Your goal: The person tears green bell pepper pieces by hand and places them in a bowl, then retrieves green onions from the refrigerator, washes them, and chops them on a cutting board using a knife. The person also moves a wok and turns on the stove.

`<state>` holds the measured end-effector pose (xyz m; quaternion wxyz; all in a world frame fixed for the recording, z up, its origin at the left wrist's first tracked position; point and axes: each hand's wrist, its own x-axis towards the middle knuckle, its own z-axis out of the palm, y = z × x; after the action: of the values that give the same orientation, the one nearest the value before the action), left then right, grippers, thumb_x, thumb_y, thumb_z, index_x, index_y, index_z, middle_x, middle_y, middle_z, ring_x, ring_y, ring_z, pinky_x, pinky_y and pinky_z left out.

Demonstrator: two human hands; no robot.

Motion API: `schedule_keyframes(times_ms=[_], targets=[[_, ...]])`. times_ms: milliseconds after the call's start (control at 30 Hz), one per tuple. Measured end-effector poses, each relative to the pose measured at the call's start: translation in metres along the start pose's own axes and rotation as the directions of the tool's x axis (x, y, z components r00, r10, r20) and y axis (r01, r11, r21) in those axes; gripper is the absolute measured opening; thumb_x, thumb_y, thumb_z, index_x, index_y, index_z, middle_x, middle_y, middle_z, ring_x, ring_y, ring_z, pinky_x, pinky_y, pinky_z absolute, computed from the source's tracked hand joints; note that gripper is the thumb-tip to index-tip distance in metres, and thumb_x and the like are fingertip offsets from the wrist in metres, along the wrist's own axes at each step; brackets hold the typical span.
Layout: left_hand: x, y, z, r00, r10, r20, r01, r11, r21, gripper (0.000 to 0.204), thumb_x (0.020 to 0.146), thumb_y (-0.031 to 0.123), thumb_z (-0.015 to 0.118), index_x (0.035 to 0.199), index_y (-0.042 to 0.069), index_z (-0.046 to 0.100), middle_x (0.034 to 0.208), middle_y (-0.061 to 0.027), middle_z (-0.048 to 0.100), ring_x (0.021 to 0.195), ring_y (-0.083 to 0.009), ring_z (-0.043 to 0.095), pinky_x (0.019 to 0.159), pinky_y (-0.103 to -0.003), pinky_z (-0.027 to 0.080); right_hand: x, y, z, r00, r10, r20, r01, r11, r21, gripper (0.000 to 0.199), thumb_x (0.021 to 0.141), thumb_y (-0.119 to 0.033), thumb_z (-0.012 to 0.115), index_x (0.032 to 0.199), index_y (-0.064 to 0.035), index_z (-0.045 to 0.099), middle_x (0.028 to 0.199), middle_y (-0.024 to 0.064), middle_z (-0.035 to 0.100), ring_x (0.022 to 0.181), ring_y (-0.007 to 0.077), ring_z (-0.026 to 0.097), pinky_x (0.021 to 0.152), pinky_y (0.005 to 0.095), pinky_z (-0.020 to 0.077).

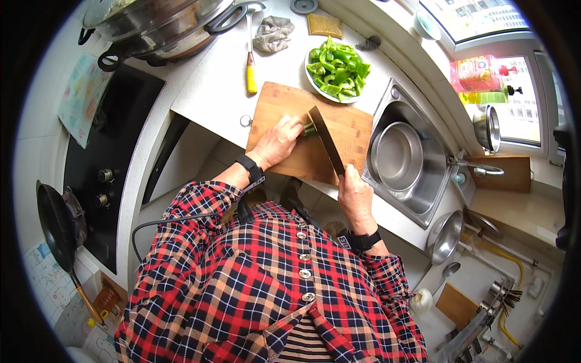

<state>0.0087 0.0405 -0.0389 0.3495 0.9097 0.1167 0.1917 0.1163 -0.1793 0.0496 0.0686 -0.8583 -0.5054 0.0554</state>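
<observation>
A wooden cutting board (pixel 279 97) lies on the white counter in front of me. On it my left hand (pixel 282 139) presses down with curled fingers, gripping slim green stalks (pixel 310 129), perhaps scallions; most of their length is hidden under the hand. My right hand (pixel 355 195) is wrapped round the handle of a cleaver (pixel 327 141). Its broad dark blade stands on edge across the board, right beside the stalks' visible end. Just beyond the board a white bowl (pixel 309 75) is heaped with cut green peppers (pixel 339 65).
To the right, a steel sink (pixel 393 112) holds a metal basin (pixel 399 156). A yellow-handled spatula (pixel 250 77), a grey rag (pixel 273 34) and a sponge (pixel 325 26) lie behind the board. A large steamer pot (pixel 163 30) stands far left, near the black cooktop (pixel 115 127).
</observation>
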Motion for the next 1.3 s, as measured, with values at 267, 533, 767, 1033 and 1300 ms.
schedule_keyframes(times_ms=[267,533,767,1033,1300], targets=[[-0.005,-0.003,0.0,0.999,-0.05,0.02,0.051,0.997,-0.059,0.018,0.076,-0.002,0.063,0.093,0.003,0.06,0.098,-0.011,0.055,0.097,-0.0321,0.054,0.084,-0.039,0.049,0.016,0.006,-0.011,0.994,-0.106,-0.001,0.106,0.994,0.037,0.011,0.085,-0.006,0.055,0.09,-0.0049,0.046,0.07,0.0134,0.059,0.056,0.0325,0.063,0.048,0.0417,0.0491],[-0.009,0.008,0.005,0.996,-0.045,-0.081,0.043,0.999,-0.021,0.026,0.074,0.002,0.063,0.1,0.001,0.068,0.11,-0.0217,0.06,0.107,-0.0401,0.055,0.093,-0.045,0.048,0.03,0.004,-0.005,0.97,-0.219,0.107,0.224,0.974,-0.042,0.03,0.076,-0.007,0.057,0.104,-0.0015,0.051,0.071,0.0104,0.059,0.055,0.0266,0.063,0.047,0.04,0.0492],[-0.002,0.022,-0.002,1.0,0.004,-0.006,-0.003,0.991,0.136,0.02,0.08,0.01,0.065,0.098,0.007,0.07,0.101,-0.0087,0.064,0.097,-0.0295,0.06,0.079,-0.038,0.054,0.039,0.02,-0.023,0.949,-0.267,0.168,0.259,0.963,0.069,0.008,0.083,-0.005,0.052,0.088,-0.0042,0.047,0.066,0.0125,0.063,0.055,0.0304,0.065,0.045,0.0405,0.0508],[-0.001,0.014,0.009,0.991,-0.125,0.045,0.119,0.985,0.128,0.047,0.074,0.0,0.058,0.121,0.007,0.062,0.121,-0.0178,0.06,0.115,-0.0383,0.054,0.095,-0.041,0.05,0.066,0.001,0.003,0.951,-0.294,0.092,0.284,0.952,0.114,0.006,0.087,-0.007,0.051,0.092,-0.0047,0.047,0.067,0.0119,0.065,0.056,0.0287,0.067,0.045,0.0397,0.0523],[-0.006,0.026,0.013,0.994,-0.066,-0.087,0.075,0.991,0.11,0.017,0.078,0.001,0.062,0.096,0.002,0.064,0.099,-0.0139,0.061,0.094,-0.0334,0.058,0.083,-0.039,0.051,0.094,0.008,0.014,0.988,-0.129,0.087,0.088,0.925,0.369,0.029,0.079,-0.009,0.061,0.1,-0.0006,0.044,0.066,0.0204,0.064,0.062,0.0399,0.065,0.053,0.0498,0.0497]])
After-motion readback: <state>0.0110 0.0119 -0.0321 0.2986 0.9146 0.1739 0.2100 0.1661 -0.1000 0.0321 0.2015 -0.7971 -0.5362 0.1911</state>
